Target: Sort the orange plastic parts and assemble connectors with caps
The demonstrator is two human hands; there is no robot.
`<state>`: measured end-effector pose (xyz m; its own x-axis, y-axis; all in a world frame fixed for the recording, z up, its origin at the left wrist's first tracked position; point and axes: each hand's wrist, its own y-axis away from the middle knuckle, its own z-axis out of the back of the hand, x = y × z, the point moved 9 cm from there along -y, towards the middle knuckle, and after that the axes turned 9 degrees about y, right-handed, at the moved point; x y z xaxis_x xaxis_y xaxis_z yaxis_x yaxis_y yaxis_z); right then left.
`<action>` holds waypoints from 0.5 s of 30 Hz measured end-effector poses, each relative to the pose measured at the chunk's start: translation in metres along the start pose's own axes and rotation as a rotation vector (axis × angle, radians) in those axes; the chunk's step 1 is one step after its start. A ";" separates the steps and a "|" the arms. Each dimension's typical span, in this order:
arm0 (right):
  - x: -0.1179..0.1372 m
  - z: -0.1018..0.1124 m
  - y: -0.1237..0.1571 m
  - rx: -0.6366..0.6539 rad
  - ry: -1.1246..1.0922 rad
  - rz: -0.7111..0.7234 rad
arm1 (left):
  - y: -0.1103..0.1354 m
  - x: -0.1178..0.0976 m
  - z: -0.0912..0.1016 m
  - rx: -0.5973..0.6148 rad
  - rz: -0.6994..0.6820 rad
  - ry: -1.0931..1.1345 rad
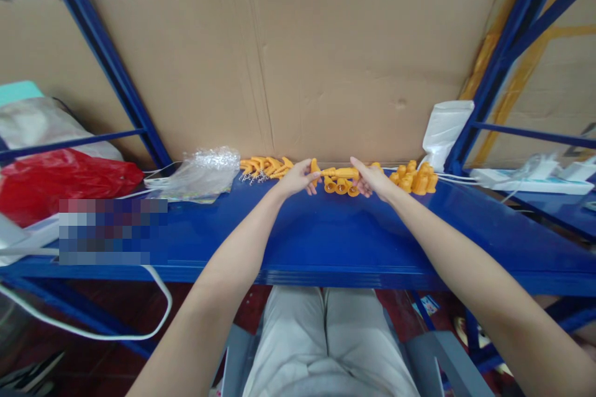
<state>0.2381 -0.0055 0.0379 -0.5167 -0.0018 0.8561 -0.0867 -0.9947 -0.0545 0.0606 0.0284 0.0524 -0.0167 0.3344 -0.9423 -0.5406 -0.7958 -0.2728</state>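
Note:
My left hand [298,178] and my right hand [370,178] reach to the back of a blue metal shelf [326,236]. Between them they grip an orange plastic piece [342,172], the left hand pinching its left end and the right hand its right end. A few small orange cup-shaped parts [339,186] lie just under it. A row of orange handle-like parts [265,167] with small metal bits lies left of my left hand. A heap of orange cup-shaped parts [416,178] sits right of my right hand.
A crinkled clear plastic bag [205,173] lies left of the orange parts, a red bag [56,183] farther left. A white bag [444,127] and white power strip [531,185] sit at right. Cardboard [298,62] backs the shelf between blue uprights. A white cable [139,322] hangs below.

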 end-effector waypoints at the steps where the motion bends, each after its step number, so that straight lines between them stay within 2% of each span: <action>1: 0.001 0.002 0.000 0.006 0.003 0.011 | 0.000 0.001 0.000 -0.003 0.007 0.012; 6: 0.009 0.009 -0.004 0.059 -0.058 0.149 | -0.001 0.006 0.007 -0.063 0.062 0.018; 9: 0.011 0.011 -0.006 0.062 -0.050 0.217 | 0.000 0.005 0.005 -0.050 0.052 0.029; 15: 0.001 0.006 -0.007 0.041 0.058 0.106 | 0.003 0.001 0.000 -0.053 0.042 0.002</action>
<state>0.2429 0.0011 0.0424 -0.5697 -0.1029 0.8154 0.0056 -0.9926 -0.1213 0.0592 0.0263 0.0510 -0.0369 0.2993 -0.9535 -0.4937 -0.8350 -0.2430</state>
